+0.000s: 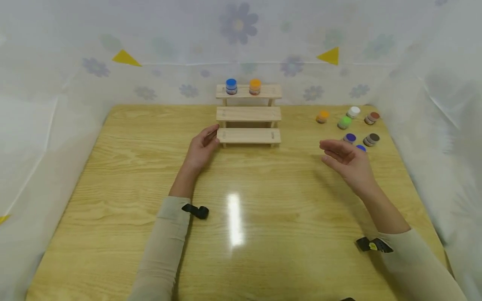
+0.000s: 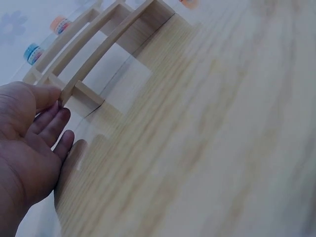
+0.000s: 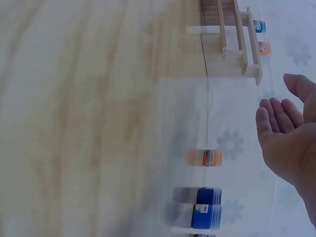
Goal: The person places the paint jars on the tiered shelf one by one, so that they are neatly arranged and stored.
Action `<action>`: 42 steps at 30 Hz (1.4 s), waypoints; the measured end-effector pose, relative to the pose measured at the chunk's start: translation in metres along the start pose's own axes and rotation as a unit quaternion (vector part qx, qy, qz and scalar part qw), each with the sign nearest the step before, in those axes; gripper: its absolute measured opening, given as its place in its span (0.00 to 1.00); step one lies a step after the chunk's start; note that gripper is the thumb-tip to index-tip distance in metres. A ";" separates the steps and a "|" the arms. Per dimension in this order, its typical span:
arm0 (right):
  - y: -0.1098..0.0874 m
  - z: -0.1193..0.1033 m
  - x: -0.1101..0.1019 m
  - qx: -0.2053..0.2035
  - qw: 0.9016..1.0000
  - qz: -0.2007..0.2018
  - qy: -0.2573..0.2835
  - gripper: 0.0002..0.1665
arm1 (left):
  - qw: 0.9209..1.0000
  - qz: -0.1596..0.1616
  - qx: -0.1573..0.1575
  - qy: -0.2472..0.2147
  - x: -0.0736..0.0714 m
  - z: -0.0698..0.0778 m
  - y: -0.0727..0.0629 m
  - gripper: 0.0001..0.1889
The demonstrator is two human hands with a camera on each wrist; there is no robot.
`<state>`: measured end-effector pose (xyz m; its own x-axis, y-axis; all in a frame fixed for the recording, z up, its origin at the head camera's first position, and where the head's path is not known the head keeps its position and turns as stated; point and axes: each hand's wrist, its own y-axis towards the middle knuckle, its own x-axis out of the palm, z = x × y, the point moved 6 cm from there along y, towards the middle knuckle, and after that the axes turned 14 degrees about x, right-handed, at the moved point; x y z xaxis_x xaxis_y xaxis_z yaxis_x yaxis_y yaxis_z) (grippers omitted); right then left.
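Note:
A three-tier wooden display stand (image 1: 248,113) stands at the back middle of the table. My left hand (image 1: 201,148) grips the left end of its lowest tier; the left wrist view shows the thumb (image 2: 48,95) at that corner, hiding the index finger. On the top tier sit a blue paint jar (image 1: 231,87) and an orange paint jar (image 1: 255,87). Over the right side of the table, my right hand (image 1: 348,163) holds nothing, fingers slightly bent and thumb apart. It partly covers a blue-lidded jar (image 1: 360,148) in the head view.
Several more jars stand at the back right: orange (image 1: 322,116), light green (image 1: 344,122), white (image 1: 353,112), brown (image 1: 372,118), dark purple (image 1: 349,138) and a dark one (image 1: 371,139). A white flowered sheet (image 1: 169,75) hangs behind and beside the table (image 1: 278,234).

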<state>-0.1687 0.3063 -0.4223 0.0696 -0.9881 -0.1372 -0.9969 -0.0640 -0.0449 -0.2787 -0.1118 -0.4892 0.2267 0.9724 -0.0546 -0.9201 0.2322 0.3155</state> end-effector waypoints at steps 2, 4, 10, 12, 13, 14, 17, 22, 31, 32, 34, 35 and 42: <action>-0.005 0.006 -0.008 0.008 0.999 0.014 0.028 0.24 | 1.000 0.002 -0.007 0.000 0.000 0.004 -0.001 0.27; -0.011 0.011 -0.016 0.012 0.998 0.033 0.058 0.24 | 1.000 0.002 -0.014 -0.001 0.000 0.011 -0.002 0.27; -0.024 0.023 -0.050 0.013 0.986 0.089 0.142 0.24 | 1.000 0.002 -0.019 -0.001 0.002 0.026 -0.005 0.26; -0.027 0.026 -0.063 0.020 0.983 0.107 0.149 0.24 | 1.000 0.006 -0.018 -0.001 0.003 0.026 -0.005 0.26; -0.028 0.028 -0.070 0.025 0.981 0.118 0.152 0.23 | 1.000 0.007 -0.018 -0.002 0.002 0.025 -0.005 0.26; -0.029 0.030 -0.076 0.031 0.979 0.133 0.154 0.23 | 1.000 0.008 -0.020 -0.003 0.002 0.025 -0.005 0.26; -0.030 0.036 -0.095 0.056 0.970 0.175 0.161 0.22 | 1.000 0.009 -0.022 -0.006 0.003 0.025 -0.003 0.26; -0.026 0.044 -0.112 0.086 0.958 0.215 0.167 0.22 | 1.000 0.008 -0.021 -0.010 0.001 0.012 0.000 0.26; -0.009 0.058 -0.111 0.174 0.966 0.188 -0.039 0.34 | 1.000 0.009 -0.016 -0.013 0.000 -0.004 -0.002 0.26; -0.006 0.060 -0.110 0.175 0.963 0.194 -0.063 0.35 | 1.000 0.008 -0.014 -0.011 0.000 -0.004 -0.002 0.26; -0.001 0.063 -0.110 0.175 0.956 0.212 -0.097 0.36 | 1.000 0.008 -0.013 -0.008 0.000 -0.004 -0.002 0.26; 0.002 0.065 -0.109 0.174 0.954 0.221 -0.107 0.36 | 1.000 0.008 -0.013 -0.007 0.000 -0.004 -0.002 0.26; 0.012 0.071 -0.109 0.185 0.937 0.261 -0.138 0.33 | 1.000 0.014 -0.015 -0.009 -0.001 -0.004 -0.002 0.25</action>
<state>-0.1853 0.4236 -0.4780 -0.3667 -0.7945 -0.4839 -0.8207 0.5213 -0.2339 -0.2784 -0.1127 -0.4934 0.2069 0.9779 -0.0293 -0.9349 0.2065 0.2887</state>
